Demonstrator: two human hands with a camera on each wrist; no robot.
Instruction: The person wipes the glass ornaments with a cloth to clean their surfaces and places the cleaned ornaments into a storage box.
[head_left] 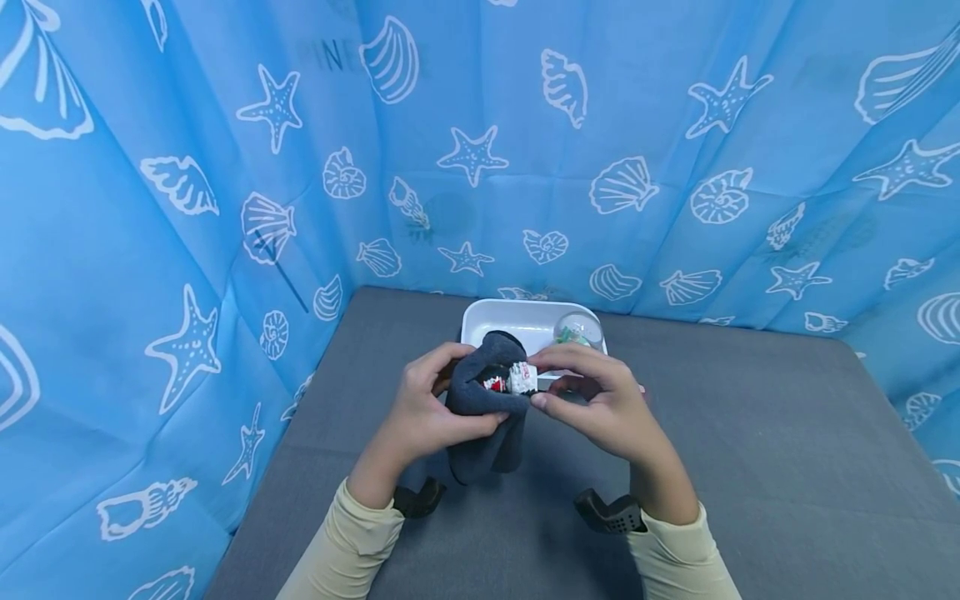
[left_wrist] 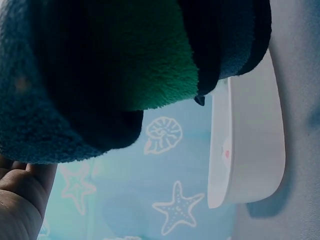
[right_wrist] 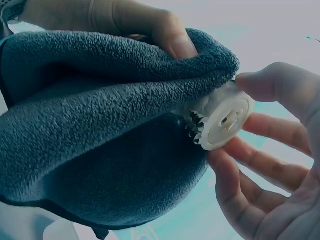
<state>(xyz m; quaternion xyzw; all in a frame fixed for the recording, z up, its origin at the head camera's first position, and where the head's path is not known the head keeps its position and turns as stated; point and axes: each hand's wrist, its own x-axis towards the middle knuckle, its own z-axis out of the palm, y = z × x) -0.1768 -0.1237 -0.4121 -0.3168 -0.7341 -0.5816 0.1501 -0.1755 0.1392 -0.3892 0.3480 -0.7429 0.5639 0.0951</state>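
My left hand [head_left: 423, 410] grips a folded dark blue-grey towel [head_left: 487, 454], its thumb pressed on the towel's near edge. A white round piece [head_left: 522, 377] with a toothed dark side and a flat disc-like end pokes out of the fold. My right hand [head_left: 603, 404] pinches this white round piece between thumb and fingertips, seen closely in the right wrist view. Inside the fold, a small red-and-white part [head_left: 495, 383] shows; the towel hides the remainder. Green fuzzy fabric [left_wrist: 155, 65] appears within the bundle in the left wrist view.
Behind the hands a white tray [head_left: 510, 313] lies on the grey-covered table [head_left: 750, 433]. A clear round container [head_left: 581, 325] with something green sits in its right end. A blue curtain [head_left: 480, 208] with shell prints hangs along the table's back and left sides.
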